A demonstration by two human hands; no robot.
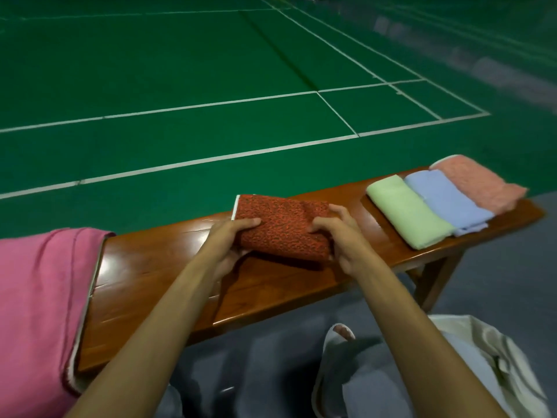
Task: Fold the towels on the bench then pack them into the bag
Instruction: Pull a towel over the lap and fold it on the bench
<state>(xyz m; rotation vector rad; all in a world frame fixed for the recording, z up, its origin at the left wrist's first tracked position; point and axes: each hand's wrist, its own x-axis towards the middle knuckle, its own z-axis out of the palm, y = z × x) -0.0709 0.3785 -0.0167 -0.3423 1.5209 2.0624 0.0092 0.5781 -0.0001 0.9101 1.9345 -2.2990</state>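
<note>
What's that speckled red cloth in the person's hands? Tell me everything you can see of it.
It is a rust-red towel with a dark, speckled, nubby weave and a pale strip along its left edge. It is folded into a thick rectangle and held roughly flat over the middle of the wooden bench. The left hand grips its near left side and the right hand grips its right end. A shadow beneath suggests that it is lifted slightly off the wood.

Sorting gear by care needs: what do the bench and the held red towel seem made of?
The bench looks like wood with glossy varnish; plank seams and bright reflections show. The red towel is probably terry cloth, matte; its surface is nubby and speckled, with soft folds.
</note>
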